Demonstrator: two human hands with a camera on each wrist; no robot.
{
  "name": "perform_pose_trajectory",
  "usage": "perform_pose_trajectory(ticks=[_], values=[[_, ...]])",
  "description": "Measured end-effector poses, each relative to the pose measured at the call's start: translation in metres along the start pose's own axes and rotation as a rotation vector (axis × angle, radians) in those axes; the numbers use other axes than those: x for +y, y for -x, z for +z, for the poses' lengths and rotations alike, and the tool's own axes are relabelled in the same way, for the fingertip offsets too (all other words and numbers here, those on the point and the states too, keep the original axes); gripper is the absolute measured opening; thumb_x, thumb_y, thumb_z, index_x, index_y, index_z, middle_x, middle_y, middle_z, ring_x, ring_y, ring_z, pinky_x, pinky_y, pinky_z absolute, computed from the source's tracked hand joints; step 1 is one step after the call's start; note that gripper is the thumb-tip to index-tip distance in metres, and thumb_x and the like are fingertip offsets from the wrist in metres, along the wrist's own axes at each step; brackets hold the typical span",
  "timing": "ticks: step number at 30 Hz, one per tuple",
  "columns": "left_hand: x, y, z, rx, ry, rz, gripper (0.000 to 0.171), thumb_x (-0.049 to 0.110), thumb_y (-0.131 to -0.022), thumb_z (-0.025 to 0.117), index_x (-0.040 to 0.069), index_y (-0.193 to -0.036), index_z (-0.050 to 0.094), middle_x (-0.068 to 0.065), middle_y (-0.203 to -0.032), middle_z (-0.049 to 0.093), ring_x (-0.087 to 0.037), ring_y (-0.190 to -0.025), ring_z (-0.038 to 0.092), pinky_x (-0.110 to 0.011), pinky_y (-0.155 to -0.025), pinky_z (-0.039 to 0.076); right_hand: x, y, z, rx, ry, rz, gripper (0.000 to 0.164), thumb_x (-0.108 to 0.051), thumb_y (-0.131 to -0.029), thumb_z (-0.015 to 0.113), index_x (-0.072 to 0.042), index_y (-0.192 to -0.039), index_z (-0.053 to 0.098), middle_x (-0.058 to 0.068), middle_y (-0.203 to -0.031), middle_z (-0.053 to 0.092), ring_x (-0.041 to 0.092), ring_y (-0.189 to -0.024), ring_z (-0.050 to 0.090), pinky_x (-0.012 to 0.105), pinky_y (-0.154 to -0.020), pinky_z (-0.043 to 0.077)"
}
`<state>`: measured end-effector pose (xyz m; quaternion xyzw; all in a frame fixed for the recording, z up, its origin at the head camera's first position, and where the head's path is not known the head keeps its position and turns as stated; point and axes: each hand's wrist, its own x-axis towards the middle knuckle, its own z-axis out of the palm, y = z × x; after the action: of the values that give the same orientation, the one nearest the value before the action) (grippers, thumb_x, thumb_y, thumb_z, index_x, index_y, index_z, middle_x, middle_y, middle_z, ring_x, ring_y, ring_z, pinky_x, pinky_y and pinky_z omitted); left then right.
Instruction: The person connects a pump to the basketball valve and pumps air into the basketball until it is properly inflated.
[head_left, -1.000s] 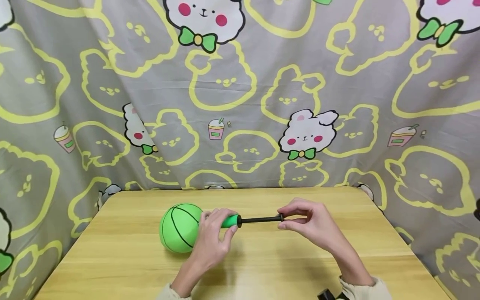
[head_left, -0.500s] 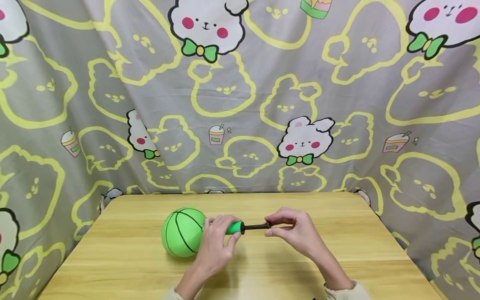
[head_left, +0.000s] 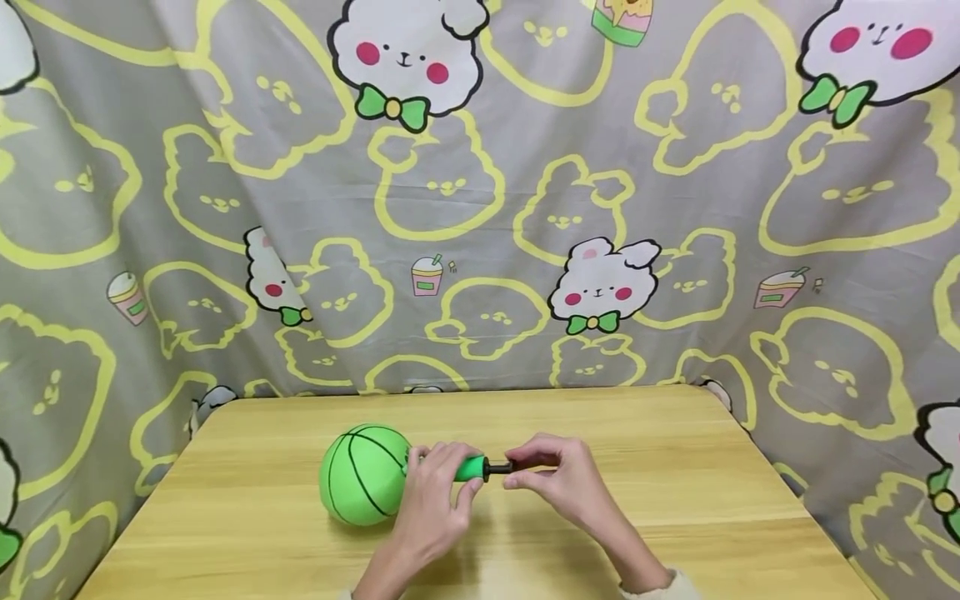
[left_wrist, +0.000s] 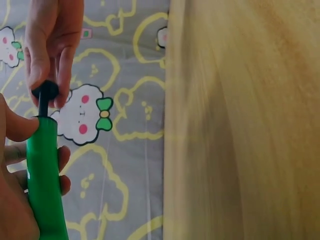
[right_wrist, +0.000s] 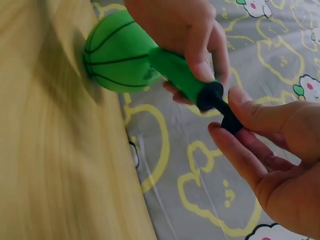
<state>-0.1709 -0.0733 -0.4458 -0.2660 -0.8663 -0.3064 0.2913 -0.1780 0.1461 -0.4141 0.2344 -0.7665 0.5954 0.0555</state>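
A small hand pump with a green barrel (left_wrist: 45, 175) and a black plunger rod is held level above the table. My left hand (head_left: 433, 500) grips the barrel, fingers wrapped round it and thumb near the black collar. With thumb and fingers my right hand (head_left: 566, 479) pinches the black end knob (right_wrist: 231, 122) of the plunger; only a short length of rod shows outside the barrel. At the barrel's far end sits a green ball (head_left: 363, 475) with black basketball lines, on the left. My left hand hides the spot where pump and ball meet in the head view.
The light wooden table (head_left: 247, 533) lies below both hands. Behind it and at both sides hangs a grey curtain (head_left: 480, 217) with yellow outlines and white cartoon animals.
My right hand has moved left toward my left hand, sliding the plunger into the barrel. The left hand and the ball keep about the same place on the table.
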Motion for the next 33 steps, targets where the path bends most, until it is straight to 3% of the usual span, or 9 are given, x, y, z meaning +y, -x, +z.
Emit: perform_pose_trajectory(ticks=[8, 14, 19, 24, 33], values=[[-0.002, 0.002, -0.003, -0.006, 0.009, -0.004, 0.025, 0.017, -0.084, 0.076, 0.018, -0.107, 0.066, 0.007, -0.099, 0.07, -0.009, -0.089, 0.06, -0.046, -0.091, 0.038, -0.006, -0.007, 0.009, -0.012, 0.035, 0.029, 0.02, -0.002, -0.079, 0.085, -0.008, -0.097, 0.079, 0.009, -0.095, 0.075, 0.02, -0.089, 0.075, 0.029, -0.074, 0.06], [-0.007, -0.004, -0.009, -0.008, 0.054, -0.048, 0.025, 0.016, -0.086, 0.076, 0.02, -0.109, 0.066, 0.011, -0.101, 0.069, -0.007, -0.094, 0.061, -0.045, -0.092, 0.037, -0.006, -0.013, 0.011, -0.027, -0.031, 0.032, 0.021, -0.006, -0.083, 0.084, -0.008, -0.102, 0.077, 0.008, -0.101, 0.074, 0.023, -0.097, 0.074, 0.031, -0.077, 0.06], [-0.011, -0.002, -0.012, -0.007, 0.034, -0.036, 0.025, 0.018, -0.086, 0.076, 0.02, -0.108, 0.066, 0.011, -0.1, 0.069, -0.007, -0.093, 0.06, -0.045, -0.092, 0.037, -0.003, -0.013, 0.015, -0.03, -0.033, 0.041, 0.022, -0.007, -0.082, 0.085, -0.011, -0.102, 0.077, 0.011, -0.102, 0.073, 0.022, -0.097, 0.073, 0.032, -0.076, 0.06], [-0.011, -0.001, -0.01, -0.014, 0.027, -0.005, 0.023, 0.019, -0.088, 0.074, 0.021, -0.109, 0.066, 0.012, -0.102, 0.068, -0.008, -0.094, 0.061, -0.043, -0.091, 0.036, -0.004, -0.01, 0.011, -0.047, -0.036, 0.053, 0.021, -0.01, -0.082, 0.086, -0.014, -0.101, 0.077, 0.008, -0.102, 0.073, 0.02, -0.097, 0.073, 0.033, -0.076, 0.06], [-0.006, -0.001, -0.004, -0.051, 0.095, -0.023, 0.02, 0.02, -0.09, 0.074, 0.022, -0.108, 0.066, 0.016, -0.103, 0.067, -0.005, -0.099, 0.061, -0.041, -0.092, 0.036, -0.002, -0.009, -0.002, -0.117, -0.044, 0.017, 0.02, -0.009, -0.083, 0.085, -0.01, -0.1, 0.074, 0.014, -0.1, 0.071, 0.021, -0.093, 0.073, 0.033, -0.075, 0.06]])
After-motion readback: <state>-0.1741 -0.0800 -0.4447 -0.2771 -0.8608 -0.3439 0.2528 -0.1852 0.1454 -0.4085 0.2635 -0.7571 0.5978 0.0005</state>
